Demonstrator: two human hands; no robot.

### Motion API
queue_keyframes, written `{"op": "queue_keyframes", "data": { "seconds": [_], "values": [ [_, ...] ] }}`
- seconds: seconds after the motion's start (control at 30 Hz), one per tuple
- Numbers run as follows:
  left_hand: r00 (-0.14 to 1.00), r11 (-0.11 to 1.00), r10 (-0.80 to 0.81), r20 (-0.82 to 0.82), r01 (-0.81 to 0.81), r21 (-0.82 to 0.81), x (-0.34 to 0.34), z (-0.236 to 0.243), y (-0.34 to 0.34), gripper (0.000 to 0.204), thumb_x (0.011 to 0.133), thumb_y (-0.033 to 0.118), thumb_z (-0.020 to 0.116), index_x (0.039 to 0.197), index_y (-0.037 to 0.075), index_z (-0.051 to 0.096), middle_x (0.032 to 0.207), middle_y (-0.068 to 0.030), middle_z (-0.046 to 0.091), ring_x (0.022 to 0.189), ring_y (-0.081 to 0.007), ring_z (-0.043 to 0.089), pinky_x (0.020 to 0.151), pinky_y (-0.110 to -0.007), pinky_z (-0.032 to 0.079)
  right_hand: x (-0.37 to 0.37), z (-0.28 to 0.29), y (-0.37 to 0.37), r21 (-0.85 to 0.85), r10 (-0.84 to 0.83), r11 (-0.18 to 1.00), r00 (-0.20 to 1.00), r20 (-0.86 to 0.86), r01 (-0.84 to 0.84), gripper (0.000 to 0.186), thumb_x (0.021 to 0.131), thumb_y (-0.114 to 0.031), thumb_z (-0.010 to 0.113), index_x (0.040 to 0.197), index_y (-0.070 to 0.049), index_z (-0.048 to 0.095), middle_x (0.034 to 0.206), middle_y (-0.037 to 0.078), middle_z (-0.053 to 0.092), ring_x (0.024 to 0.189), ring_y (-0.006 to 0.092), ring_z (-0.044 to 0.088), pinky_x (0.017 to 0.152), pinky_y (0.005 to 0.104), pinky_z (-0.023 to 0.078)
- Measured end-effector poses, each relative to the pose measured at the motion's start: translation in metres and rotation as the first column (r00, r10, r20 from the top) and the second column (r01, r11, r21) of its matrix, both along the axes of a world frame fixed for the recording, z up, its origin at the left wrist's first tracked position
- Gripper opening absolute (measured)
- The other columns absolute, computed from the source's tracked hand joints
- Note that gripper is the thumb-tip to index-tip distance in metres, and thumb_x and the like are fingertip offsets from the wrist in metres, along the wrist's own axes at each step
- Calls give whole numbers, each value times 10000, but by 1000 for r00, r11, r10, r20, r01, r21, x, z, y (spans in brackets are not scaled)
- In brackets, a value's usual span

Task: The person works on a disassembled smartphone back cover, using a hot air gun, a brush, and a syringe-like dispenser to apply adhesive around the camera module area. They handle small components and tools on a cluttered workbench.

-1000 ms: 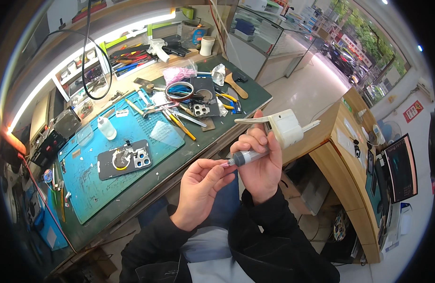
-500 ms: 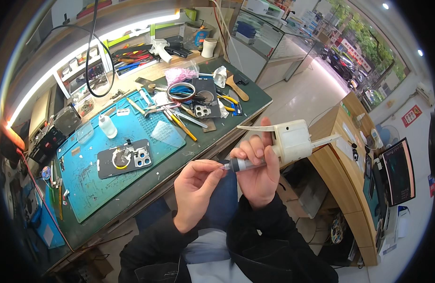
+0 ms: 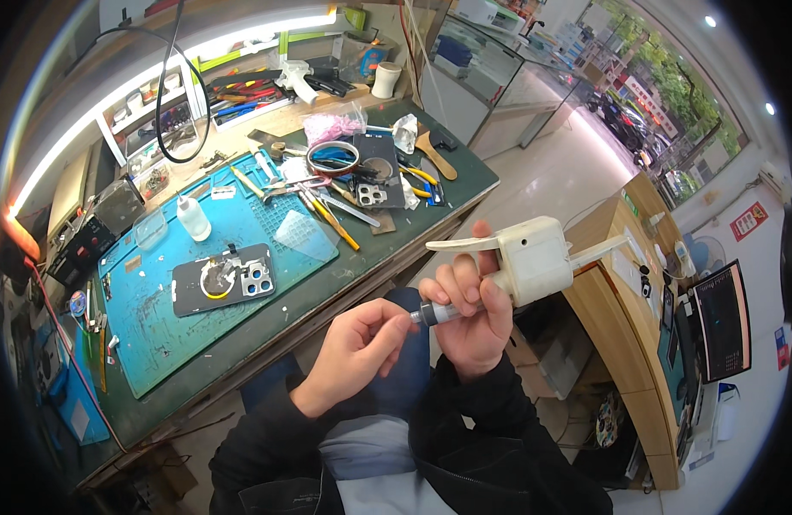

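A white dispensing gun with a long trigger lever and a plunger rod lies tilted in the air over my lap. The fingers of my right hand wrap round the syringe barrel fitted to its front. The barrel ends in a dark grey collar and a narrow light tip pointing left. Curled fingers of my left hand pinch at that nozzle tip; whether a small cap is inside the pinch is hidden.
On the blue mat rest a dark phone back and a squeeze bottle. Tweezers, pliers, a tape roll and another phone back crowd the bench's far right. A wooden desk with a monitor stands at right.
My left hand has rotated at the nozzle, its fingers curling further under. A dark piece seen by its fingertips no longer shows. The gun stays nearly in place as the view shifts slightly.
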State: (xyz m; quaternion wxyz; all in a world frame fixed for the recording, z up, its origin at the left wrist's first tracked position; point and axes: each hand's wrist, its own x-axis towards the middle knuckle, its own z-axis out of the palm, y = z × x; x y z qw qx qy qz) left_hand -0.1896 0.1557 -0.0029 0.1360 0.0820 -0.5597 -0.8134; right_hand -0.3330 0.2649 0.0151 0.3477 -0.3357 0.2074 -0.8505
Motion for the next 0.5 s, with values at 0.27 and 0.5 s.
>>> {"op": "queue_keyframes", "data": {
  "seconds": [0.27,0.5],
  "values": [
    [959,960,-264,104,272,-67,6,-12,5,270,1124,208,516,1175,-21,650,889,-19,655,752,-71,625,621,-238,546,-2,-10,11,21,105,994,991,-79,-104,525,1000,-211,612,1482,-58,471,556,-95,401,495,39,377,638,268,394],
    [949,723,13,-316,-227,-652,22,-30,17,69,954,55,686,971,-10,701,806,-124,636,682,-292,643,599,-361,525,19,-21,27,8,140,990,990,-5,-140,451,975,-183,588,1400,-62,502,552,-90,415,487,70,342,589,288,350]
  ]
}}
